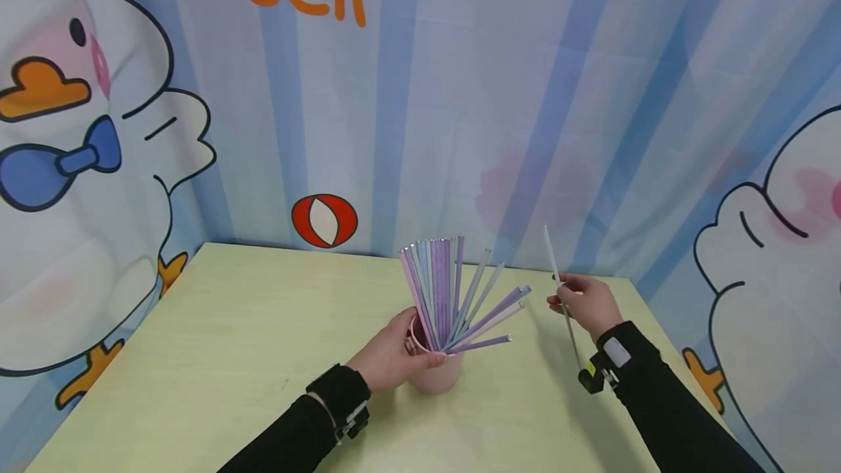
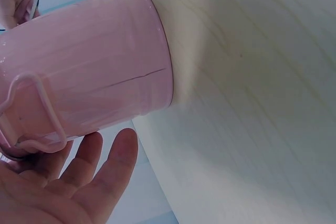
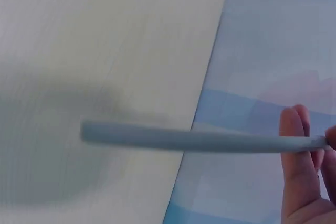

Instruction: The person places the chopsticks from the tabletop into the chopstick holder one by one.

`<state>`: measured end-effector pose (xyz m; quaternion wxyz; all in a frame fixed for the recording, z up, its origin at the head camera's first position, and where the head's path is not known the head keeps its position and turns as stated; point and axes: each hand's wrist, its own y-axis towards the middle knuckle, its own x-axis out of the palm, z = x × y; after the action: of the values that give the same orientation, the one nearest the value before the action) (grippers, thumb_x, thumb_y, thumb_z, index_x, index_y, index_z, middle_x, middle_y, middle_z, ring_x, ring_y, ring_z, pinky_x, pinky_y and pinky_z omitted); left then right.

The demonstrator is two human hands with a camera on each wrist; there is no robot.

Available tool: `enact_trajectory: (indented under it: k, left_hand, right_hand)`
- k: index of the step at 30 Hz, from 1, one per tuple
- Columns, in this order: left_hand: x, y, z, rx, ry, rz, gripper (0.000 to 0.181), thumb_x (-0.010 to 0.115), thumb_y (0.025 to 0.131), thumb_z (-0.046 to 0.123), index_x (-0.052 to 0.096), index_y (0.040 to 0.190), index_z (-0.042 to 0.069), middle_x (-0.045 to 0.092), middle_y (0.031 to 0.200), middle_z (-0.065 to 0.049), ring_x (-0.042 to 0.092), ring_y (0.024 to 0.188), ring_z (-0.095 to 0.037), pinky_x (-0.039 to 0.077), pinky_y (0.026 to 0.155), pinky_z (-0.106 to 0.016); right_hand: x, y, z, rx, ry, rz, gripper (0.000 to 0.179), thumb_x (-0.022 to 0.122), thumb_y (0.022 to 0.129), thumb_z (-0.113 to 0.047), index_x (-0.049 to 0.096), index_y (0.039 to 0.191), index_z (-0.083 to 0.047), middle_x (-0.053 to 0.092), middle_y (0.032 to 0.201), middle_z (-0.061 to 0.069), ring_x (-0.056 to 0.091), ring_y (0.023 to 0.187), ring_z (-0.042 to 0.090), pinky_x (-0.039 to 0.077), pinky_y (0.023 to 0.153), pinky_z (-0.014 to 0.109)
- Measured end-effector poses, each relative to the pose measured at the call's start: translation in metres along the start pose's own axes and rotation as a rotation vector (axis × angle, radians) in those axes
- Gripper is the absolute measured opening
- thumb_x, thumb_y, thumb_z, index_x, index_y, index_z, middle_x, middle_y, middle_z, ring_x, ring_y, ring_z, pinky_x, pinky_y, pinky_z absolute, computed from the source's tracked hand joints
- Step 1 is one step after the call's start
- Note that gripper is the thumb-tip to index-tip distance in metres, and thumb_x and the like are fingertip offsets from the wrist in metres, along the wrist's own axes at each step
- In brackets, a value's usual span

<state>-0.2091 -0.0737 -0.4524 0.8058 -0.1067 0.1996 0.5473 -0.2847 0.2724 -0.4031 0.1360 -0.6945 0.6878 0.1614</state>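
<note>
A pink cup stands on the table, packed with several purple, pale blue and white straws, some leaning out to the right. My left hand holds the cup at its left side near the rim, thumb across the front. In the left wrist view the cup shows a wire handle and a thin dark line along its wall, with fingers beneath it. To the right, my right hand pinches a single pale straw above the table. Its long free end shows in the right wrist view.
The pale wooden table ends at the back against a striped blue curtain printed with ducks and a red ball. Black straps with small devices sit on both wrists.
</note>
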Motion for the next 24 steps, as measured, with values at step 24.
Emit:
enact_trajectory:
  k: [24]
  left_hand:
    - [0.0, 0.0, 0.0, -0.004, 0.015, 0.001, 0.082, 0.077, 0.081, 0.045, 0.033, 0.146, 0.02, 0.046, 0.139, 0.001, 0.048, 0.121, -0.016, 0.037, 0.106, -0.044]
  right_hand:
    - [0.009, -0.001, -0.041, -0.332, 0.444, 0.152, 0.054, 0.063, 0.094, -0.007, 0.033, 0.139, -0.008, 0.054, 0.103, 0.014, 0.065, 0.087, 0.023, 0.056, 0.08, 0.033]
